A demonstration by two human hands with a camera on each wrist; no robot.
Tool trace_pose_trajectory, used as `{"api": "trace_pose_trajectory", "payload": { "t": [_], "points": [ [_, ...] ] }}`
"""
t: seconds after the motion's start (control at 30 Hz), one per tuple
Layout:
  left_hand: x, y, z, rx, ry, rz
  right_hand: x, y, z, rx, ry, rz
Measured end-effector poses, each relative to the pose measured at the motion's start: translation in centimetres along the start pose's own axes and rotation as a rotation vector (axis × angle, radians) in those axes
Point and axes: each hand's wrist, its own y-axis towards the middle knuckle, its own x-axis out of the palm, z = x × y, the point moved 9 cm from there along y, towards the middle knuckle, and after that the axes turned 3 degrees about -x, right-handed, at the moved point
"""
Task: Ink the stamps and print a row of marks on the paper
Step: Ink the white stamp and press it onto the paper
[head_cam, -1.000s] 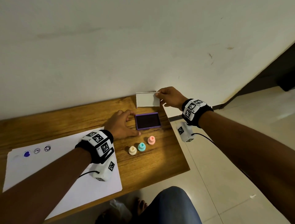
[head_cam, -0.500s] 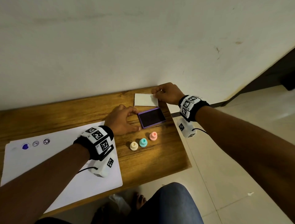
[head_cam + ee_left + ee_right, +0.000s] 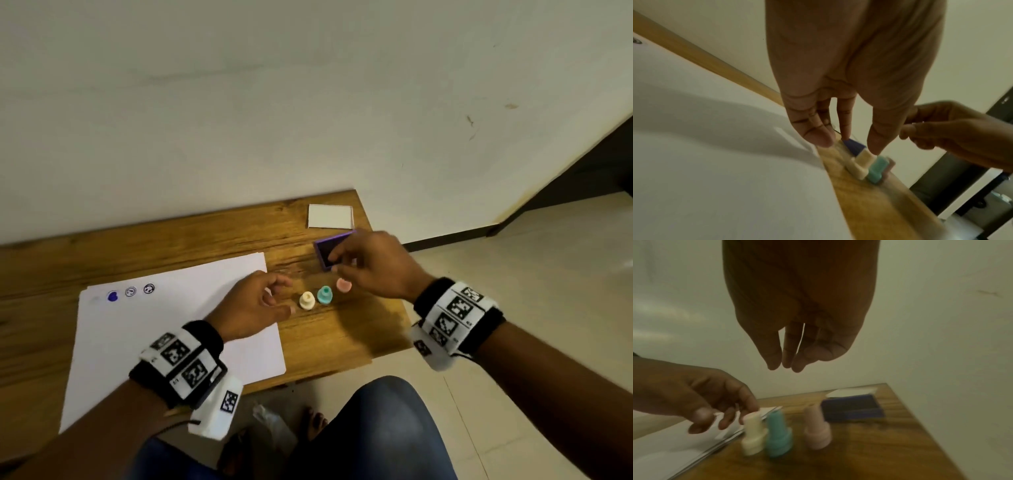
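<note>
Three small stamps stand in a row on the wooden table: cream, teal and pink. Behind them lies the open purple ink pad, and its white lid lies flat near the wall. My right hand hovers over the pad and the pink stamp, fingers relaxed, holding nothing. My left hand hangs just left of the cream stamp, fingers loosely curled and empty. The white paper bears a blue heart and two round face marks.
The table's right edge drops to a tiled floor. A plain wall runs along the back of the table. My knee in blue jeans sits below the front edge.
My right hand let go of the white lid, which now lies flat, and came down over the ink pad. My left hand left the pad and drew back toward the cream stamp.
</note>
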Motion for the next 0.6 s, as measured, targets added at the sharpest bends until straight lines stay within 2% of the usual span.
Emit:
{"api": "trace_pose_trajectory", "payload": {
  "t": [0.1, 0.23, 0.37, 0.47, 0.6],
  "points": [
    [0.7, -2.0, -0.9, 0.008, 0.045, 0.086, 3.0, -1.0, -3.1, -0.038, -0.060, -0.032],
    [0.9, -3.6, -1.8, 0.010, 0.022, 0.175, 6.8, -0.7, -5.1, -0.105, -0.265, -0.078],
    [0.5, -5.0, -3.3, -0.030, -0.093, 0.201, 7.9, -0.1, -5.2, -0.071, -0.262, -0.106],
    [0.1, -5.8, -4.0, -0.062, -0.217, 0.221, 7.5, 0.1, -5.4, -0.035, -0.152, -0.095],
    [0.6, -6.4, -3.4, -0.072, -0.493, 0.175, 5.8, 0.2, -6.1, 0.053, 0.234, 0.033]
  ]
}}
